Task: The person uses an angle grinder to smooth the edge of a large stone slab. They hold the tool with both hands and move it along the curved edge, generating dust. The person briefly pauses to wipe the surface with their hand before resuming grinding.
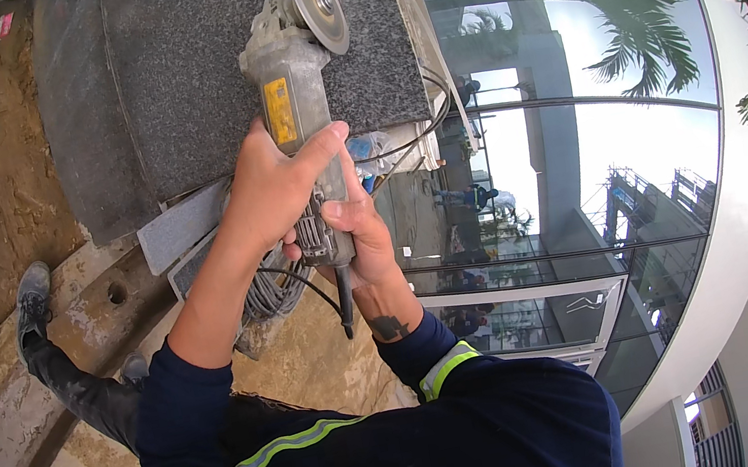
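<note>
A grey angle grinder [297, 107] with a yellow label is held in both my hands, its head pointing away from me. On its upper right side sits a thin round disc [319, 5], standing above a dark speckled stone slab [186, 76]. My left hand [280, 180] wraps around the middle of the grinder body, thumb lying across the top. Closer to me, my right hand [362, 231] grips the rear of the body near the vents. A black power cord [346, 308] leaves the back end. Whether the disc is turning, I cannot tell.
Loose grey stone pieces [183, 229] lie at the slab's near edge, with a coiled grey cable [270, 297] beside them. A clear plastic bag [369, 146] and black cables are right of the grinder. A glass facade [551, 102] rises at right. A dark-trousered leg [85, 379] is at left.
</note>
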Action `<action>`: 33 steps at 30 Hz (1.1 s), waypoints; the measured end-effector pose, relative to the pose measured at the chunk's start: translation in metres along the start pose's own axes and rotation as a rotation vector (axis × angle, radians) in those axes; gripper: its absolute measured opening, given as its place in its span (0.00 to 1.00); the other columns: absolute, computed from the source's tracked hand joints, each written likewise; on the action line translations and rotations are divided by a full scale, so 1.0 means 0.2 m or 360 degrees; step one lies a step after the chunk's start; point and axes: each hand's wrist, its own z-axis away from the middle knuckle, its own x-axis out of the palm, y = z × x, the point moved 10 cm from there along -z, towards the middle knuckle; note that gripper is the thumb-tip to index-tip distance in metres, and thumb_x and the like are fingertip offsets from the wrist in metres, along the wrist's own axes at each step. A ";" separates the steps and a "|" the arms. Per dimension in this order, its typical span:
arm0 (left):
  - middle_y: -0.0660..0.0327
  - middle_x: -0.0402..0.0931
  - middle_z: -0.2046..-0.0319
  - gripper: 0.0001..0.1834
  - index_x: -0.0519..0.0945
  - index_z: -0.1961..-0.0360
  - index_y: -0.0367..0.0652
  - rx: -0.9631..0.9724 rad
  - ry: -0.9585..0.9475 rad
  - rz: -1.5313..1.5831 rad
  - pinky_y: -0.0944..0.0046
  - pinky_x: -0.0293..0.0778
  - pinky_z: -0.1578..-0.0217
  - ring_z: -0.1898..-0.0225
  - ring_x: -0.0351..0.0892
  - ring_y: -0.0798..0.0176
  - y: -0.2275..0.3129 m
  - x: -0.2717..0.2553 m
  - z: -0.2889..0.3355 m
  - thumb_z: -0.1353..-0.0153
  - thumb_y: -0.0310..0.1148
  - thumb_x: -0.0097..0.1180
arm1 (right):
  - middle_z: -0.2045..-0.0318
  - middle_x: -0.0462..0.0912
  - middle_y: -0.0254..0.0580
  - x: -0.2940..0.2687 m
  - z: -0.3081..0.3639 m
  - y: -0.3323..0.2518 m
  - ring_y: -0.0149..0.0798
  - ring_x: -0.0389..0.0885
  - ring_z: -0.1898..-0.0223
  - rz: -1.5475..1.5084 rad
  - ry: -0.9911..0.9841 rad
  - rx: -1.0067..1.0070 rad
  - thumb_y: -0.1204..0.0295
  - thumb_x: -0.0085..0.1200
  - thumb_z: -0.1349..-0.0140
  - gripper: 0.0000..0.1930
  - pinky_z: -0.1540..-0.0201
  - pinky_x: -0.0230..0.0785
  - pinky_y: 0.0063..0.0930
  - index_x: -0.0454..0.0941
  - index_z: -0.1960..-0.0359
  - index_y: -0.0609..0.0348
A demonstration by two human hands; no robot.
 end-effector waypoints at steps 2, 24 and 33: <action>0.56 0.80 0.70 0.32 0.74 0.48 0.31 0.0045 0.0003 0.0018 0.71 0.66 0.93 0.85 0.76 0.71 -0.01 0.00 -0.01 0.35 0.52 0.62 | 0.53 0.79 0.59 0.00 0.00 0.00 0.47 0.85 0.65 -0.0013 0.0001 0.0002 0.73 0.55 0.38 0.52 0.66 0.84 0.37 0.33 0.18 0.45; 0.55 0.80 0.69 0.33 0.73 0.46 0.31 -0.0089 0.0049 -0.0070 0.71 0.67 0.93 0.84 0.76 0.71 0.01 0.01 -0.05 0.35 0.53 0.63 | 0.48 0.77 0.58 -0.02 -0.05 -0.02 0.47 0.84 0.65 -0.0076 -0.0013 0.0028 0.72 0.56 0.40 0.53 0.67 0.83 0.37 0.34 0.18 0.42; 0.55 0.80 0.68 0.33 0.73 0.47 0.31 -0.0045 0.0026 -0.0025 0.71 0.69 0.91 0.82 0.77 0.70 -0.01 0.02 0.04 0.35 0.53 0.63 | 0.48 0.77 0.59 -0.03 0.04 0.01 0.46 0.84 0.66 0.0018 0.0077 0.0050 0.72 0.57 0.41 0.54 0.66 0.83 0.36 0.33 0.18 0.44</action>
